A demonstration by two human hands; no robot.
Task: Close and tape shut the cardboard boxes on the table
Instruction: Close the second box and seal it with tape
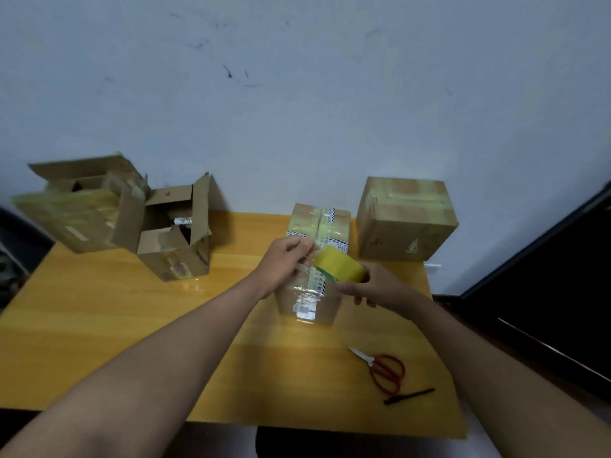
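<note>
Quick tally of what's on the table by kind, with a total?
Cardboard boxes: 4: open box far left, open box beside it, taped box under the hands, closed box at right
Tape rolls: 1: yellow roll
Scissors: 1: red-handled
Pens: 1: black
Total: 7

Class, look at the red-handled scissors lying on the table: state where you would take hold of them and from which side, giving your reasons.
Grip the scissors by the red handle loops, coming from above on the near side. They lie flat on the table with the closed blades pointing away toward the boxes and the loops facing the person, so the handles are probably safest. Only the black pen lies close.
</note>
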